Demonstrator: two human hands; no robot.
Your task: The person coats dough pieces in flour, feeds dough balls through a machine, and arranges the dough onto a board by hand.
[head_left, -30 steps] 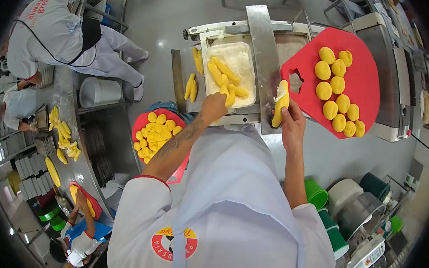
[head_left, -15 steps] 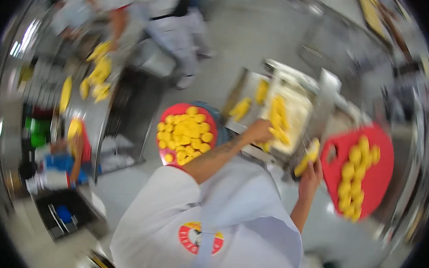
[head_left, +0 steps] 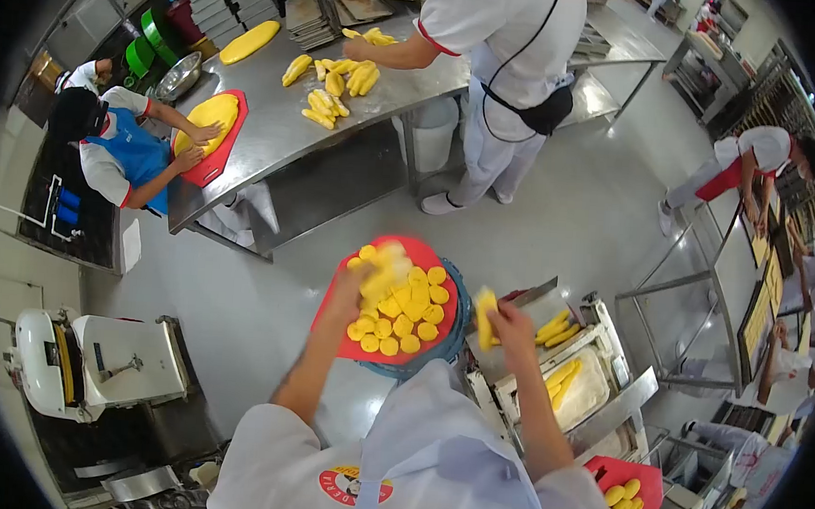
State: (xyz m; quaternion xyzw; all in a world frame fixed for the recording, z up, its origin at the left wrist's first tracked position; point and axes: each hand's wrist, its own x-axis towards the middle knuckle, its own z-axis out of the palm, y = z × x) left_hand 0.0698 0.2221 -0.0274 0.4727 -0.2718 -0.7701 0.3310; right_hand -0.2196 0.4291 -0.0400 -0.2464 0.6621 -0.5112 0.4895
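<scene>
Away from the floury tray [head_left: 590, 398] now: the left hand [head_left: 348, 288] clutches blurred yellow dough [head_left: 386, 274] over the heaped red board [head_left: 419, 248], the right hand [head_left: 512, 328] grips a dough roll [head_left: 485, 317] just beside it, work shifting boardward.

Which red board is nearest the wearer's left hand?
The red board beneath the left hand, crowded with yellow rounds; the board on the steel table and the lower-right board lie farther away.

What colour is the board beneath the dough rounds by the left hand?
Red; the board shows best in the head view.
</scene>
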